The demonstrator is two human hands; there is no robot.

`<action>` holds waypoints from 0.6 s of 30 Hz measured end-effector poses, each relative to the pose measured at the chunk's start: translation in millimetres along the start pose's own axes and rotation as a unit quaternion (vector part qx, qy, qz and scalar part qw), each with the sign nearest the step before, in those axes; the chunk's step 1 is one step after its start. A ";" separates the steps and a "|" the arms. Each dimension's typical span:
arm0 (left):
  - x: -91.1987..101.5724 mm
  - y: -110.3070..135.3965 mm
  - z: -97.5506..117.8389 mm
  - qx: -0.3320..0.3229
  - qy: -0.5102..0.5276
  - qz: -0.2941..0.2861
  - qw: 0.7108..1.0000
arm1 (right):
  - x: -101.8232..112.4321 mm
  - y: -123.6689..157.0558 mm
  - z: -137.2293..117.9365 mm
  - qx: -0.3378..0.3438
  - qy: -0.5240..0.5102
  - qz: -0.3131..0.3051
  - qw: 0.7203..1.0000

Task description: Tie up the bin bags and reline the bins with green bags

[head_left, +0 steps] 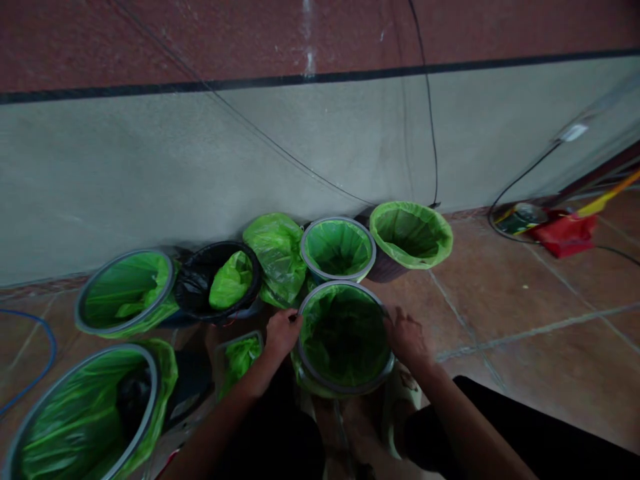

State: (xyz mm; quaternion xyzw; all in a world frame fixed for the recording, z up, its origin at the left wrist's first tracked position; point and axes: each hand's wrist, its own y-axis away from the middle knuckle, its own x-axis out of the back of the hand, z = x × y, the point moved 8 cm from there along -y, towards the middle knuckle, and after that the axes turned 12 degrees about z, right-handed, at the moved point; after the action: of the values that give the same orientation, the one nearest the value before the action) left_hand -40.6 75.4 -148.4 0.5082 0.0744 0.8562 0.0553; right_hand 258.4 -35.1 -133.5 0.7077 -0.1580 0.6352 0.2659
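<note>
Directly before me stands a trash bin [345, 283] with a grey ring rim, lined with a green plastic bag whose edge folds out below the ring. Its inside is dark, so I cannot make out the bottom. My left hand [284, 331] is closed at the left side of the rim, the thumb along the ring. On the opposite side my right hand [407, 335] grips the rim, its fingertips partly hidden at the edge. Just behind, another lined bin [339, 220] with a grey ring sits close against this one.
A bag-covered bin [440, 260] stands by the wall. Leftward are a puffed green bag [277, 250], a black-lined bin [187, 283], two green-lined bins [77, 310] [155, 383] and a small container [243, 353]. A red dustpan [567, 233], cables and a blue hose [53, 340] lie around.
</note>
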 end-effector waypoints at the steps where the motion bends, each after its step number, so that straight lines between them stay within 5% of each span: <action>1: 0.6 0.5 0.3 0.003 0.000 0.001 1.000 | 6.8 -9.0 -14.5 0.040 -0.012 0.025 0.999; 6: 0.0 2.2 1.8 0.009 0.018 -0.011 1.000 | 0.2 -35.3 -70.9 0.187 -0.031 0.051 0.981; 18: -12.8 -5.2 -15.7 0.083 0.084 -0.039 0.992 | -20.8 -44.9 -59.0 0.190 -0.035 -0.032 0.981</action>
State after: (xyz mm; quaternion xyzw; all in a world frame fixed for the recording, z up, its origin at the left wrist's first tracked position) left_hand -48.2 77.2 -167.8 0.4341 0.1694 0.8839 0.0400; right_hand 232.6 32.9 -158.8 0.7720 -0.0209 0.6193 0.1416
